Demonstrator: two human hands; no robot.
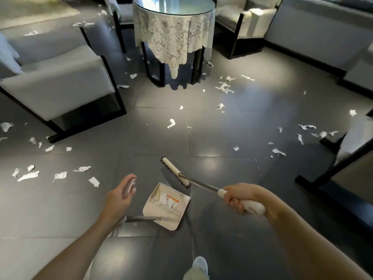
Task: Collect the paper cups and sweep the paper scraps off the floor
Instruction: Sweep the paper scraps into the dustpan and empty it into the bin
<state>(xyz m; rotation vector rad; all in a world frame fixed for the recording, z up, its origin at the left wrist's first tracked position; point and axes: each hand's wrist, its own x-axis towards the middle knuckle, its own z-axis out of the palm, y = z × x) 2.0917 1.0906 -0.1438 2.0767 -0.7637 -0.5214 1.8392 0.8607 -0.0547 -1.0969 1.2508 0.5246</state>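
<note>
White paper scraps (224,87) lie scattered over the dark tiled floor, with thick patches at the left (28,175) and the right (306,127). A cream dustpan (177,214) stands on the floor in front of me, with white pieces and an orange label inside it. My left hand (119,196) grips a pale grey handle end (131,185), which looks like the top of the dustpan's long handle. My right hand (240,196) grips the white grip of a broom. The broom head (175,172) rests on the floor just beyond the dustpan. I see no paper cup on the floor.
A grey armchair (60,81) stands at the left. A round glass table with a lace cloth (173,31) is straight ahead, and another armchair (246,19) sits behind it on the right. Dark-framed furniture (331,178) crowds the right edge. My shoe (200,263) shows at the bottom.
</note>
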